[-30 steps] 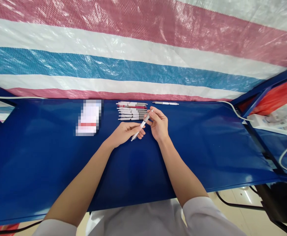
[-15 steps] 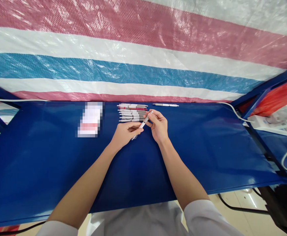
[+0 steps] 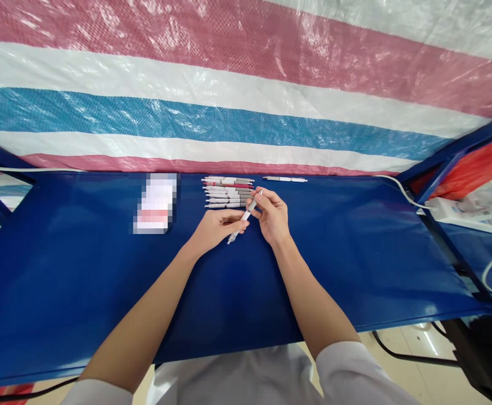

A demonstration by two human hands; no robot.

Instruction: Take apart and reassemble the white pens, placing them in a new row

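Note:
A white pen with a grey grip (image 3: 249, 210) slants between my two hands, its pointed end up and to the right. My left hand (image 3: 217, 229) is closed around the white barrel, and the clip end sticks out below the fingers. With thumb and fingers, my right hand (image 3: 272, 217) pinches the grey part near the tip. Just beyond the hands, several similar pens (image 3: 224, 192) lie side by side in a stack of rows, one of them red. A single pen (image 3: 285, 179) rests apart at the table's back edge, to the right.
A blurred-out white rectangular item (image 3: 156, 203) lies on the blue table (image 3: 355, 253) to the left. Behind it hangs a striped plastic sheet (image 3: 246, 124). A white power strip (image 3: 460, 214) and red bag (image 3: 475, 169) are at the right, beyond the frame.
The left hand has shifted slightly along the pen, and more of its clip end shows below the fingers. The right hand keeps its pinch near the tip.

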